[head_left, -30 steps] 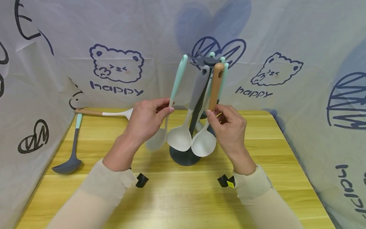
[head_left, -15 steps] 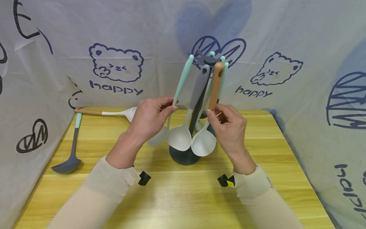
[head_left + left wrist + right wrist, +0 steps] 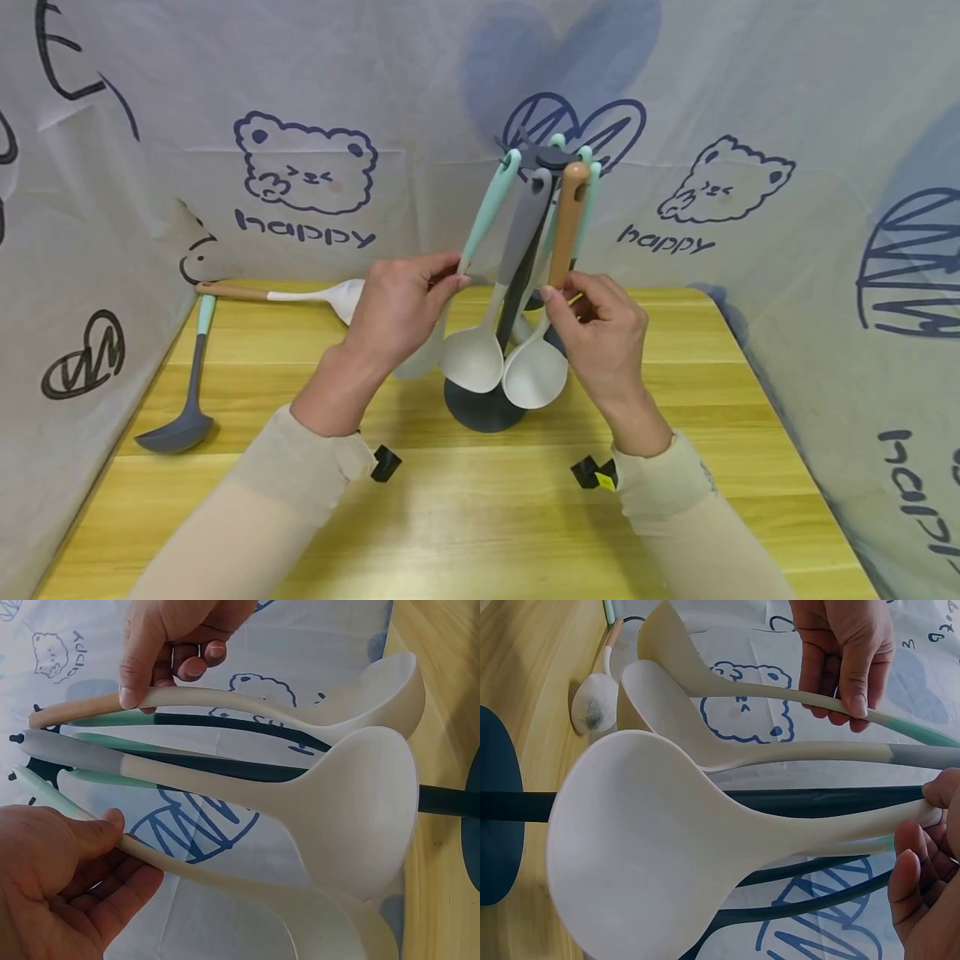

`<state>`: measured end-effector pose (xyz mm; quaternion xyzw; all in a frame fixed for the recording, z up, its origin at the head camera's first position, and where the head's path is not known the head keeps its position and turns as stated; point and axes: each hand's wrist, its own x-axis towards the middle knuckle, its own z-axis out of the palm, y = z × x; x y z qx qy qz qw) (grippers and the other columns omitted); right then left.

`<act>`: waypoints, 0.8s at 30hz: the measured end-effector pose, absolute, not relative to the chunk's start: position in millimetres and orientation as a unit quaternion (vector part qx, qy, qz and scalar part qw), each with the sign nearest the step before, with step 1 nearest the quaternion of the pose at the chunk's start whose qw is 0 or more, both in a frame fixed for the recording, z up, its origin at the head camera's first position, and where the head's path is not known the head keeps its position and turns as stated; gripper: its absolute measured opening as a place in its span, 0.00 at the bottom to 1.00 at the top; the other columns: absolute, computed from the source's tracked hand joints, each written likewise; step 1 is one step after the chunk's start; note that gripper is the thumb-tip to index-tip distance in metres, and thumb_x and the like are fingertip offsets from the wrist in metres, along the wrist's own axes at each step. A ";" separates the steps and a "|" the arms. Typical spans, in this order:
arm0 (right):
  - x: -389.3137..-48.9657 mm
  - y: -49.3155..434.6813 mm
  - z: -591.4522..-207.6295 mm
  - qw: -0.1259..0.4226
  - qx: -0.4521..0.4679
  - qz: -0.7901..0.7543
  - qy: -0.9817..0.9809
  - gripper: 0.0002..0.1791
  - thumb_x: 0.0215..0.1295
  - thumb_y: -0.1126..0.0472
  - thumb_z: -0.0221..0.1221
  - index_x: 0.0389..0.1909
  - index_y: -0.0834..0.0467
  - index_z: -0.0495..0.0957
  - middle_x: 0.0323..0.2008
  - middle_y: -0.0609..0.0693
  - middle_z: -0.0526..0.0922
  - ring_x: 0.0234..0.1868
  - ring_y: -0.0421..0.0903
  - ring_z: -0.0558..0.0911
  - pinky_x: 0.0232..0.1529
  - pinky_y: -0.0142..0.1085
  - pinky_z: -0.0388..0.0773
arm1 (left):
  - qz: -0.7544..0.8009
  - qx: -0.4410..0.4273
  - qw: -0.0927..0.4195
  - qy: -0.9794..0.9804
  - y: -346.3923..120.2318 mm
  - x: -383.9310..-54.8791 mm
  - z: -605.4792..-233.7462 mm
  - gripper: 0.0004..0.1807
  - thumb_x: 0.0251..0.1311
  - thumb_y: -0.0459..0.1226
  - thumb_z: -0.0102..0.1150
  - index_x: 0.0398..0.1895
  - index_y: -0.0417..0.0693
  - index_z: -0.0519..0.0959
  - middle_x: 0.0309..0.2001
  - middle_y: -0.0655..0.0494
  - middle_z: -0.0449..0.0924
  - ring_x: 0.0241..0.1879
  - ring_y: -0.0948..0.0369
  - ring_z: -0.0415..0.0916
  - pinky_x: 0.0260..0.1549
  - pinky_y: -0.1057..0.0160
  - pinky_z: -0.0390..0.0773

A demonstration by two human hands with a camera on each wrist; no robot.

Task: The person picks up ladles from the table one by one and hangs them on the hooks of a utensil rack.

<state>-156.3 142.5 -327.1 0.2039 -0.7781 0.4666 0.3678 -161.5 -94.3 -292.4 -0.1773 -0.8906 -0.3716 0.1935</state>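
In the head view my left hand (image 3: 405, 304) pinches the neck of a mint-handled spatula (image 3: 491, 204), its pale head partly hidden behind the hand. The handle's top reaches the hooks of a dark utensil stand (image 3: 486, 408); I cannot tell whether it is hooked. My right hand (image 3: 603, 325) pinches a wooden-handled ladle (image 3: 535, 379) at the lower handle, its top end beside the stand's top. Between them a grey-handled ladle (image 3: 472, 360) hangs at the front of the stand. In the right wrist view the spatula (image 3: 671, 656) slants behind both ladles.
Several mint-handled utensils (image 3: 587, 208) hang at the back of the stand. On the table's left lie a dark ladle (image 3: 180, 432) with a mint handle and a wooden-handled white utensil (image 3: 300, 296). Printed cloth (image 3: 442, 100) surrounds the wooden table (image 3: 480, 517).
My left hand has moved right with the spatula, bringing its handle top from left of the stand to the hooks. My right hand and the wooden-handled ladle have stayed nearly still.
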 end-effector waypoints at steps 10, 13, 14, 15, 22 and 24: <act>-156.4 143.5 -326.6 0.369 0.198 0.459 -0.783 0.07 0.68 0.63 0.71 0.39 0.64 0.89 0.32 0.56 0.87 0.26 0.44 0.80 0.31 0.20 0.74 | -0.369 -0.178 0.174 -0.895 -93.8 -169.1 -292.5 0.13 0.71 0.39 0.68 0.54 0.47 0.89 0.41 0.51 0.92 0.33 0.58 0.85 0.31 0.59 0.83; -156.6 143.6 -326.9 0.369 0.197 0.457 -0.785 0.07 0.68 0.63 0.71 0.39 0.64 0.89 0.32 0.56 0.87 0.26 0.44 0.80 0.31 0.20 0.74 | -0.370 -0.174 0.175 -0.896 -94.0 -172.5 -291.9 0.12 0.71 0.38 0.68 0.53 0.47 0.90 0.40 0.51 0.92 0.33 0.57 0.85 0.31 0.58 0.82; -156.6 143.4 -327.3 0.369 0.195 0.458 -0.785 0.07 0.67 0.63 0.71 0.38 0.64 0.89 0.32 0.56 0.87 0.26 0.44 0.80 0.31 0.20 0.74 | -0.371 -0.172 0.175 -0.896 -94.0 -173.7 -291.9 0.11 0.71 0.38 0.68 0.52 0.48 0.90 0.40 0.51 0.92 0.33 0.57 0.85 0.31 0.58 0.82; -156.7 143.4 -327.5 0.368 0.195 0.457 -0.786 0.07 0.67 0.63 0.71 0.38 0.64 0.89 0.32 0.56 0.87 0.26 0.44 0.80 0.31 0.20 0.74 | -0.373 -0.170 0.173 -0.895 -93.9 -174.9 -292.1 0.11 0.71 0.38 0.68 0.52 0.48 0.90 0.40 0.51 0.92 0.34 0.57 0.86 0.32 0.58 0.83; -156.3 144.8 -328.2 0.364 0.193 0.461 -0.786 0.07 0.67 0.63 0.71 0.38 0.64 0.89 0.31 0.56 0.86 0.26 0.42 0.78 0.30 0.20 0.73 | -0.406 -0.160 0.131 -0.890 -91.0 -180.9 -294.5 0.13 0.72 0.38 0.66 0.56 0.47 0.88 0.44 0.51 0.92 0.42 0.57 0.88 0.41 0.57 0.87; -156.5 145.5 -328.9 0.362 0.192 0.463 -0.786 0.06 0.67 0.63 0.70 0.38 0.64 0.88 0.31 0.56 0.86 0.26 0.41 0.78 0.30 0.20 0.73 | -0.413 -0.156 0.119 -0.889 -90.6 -182.3 -295.1 0.14 0.72 0.39 0.66 0.57 0.47 0.87 0.45 0.51 0.91 0.44 0.57 0.89 0.43 0.57 0.87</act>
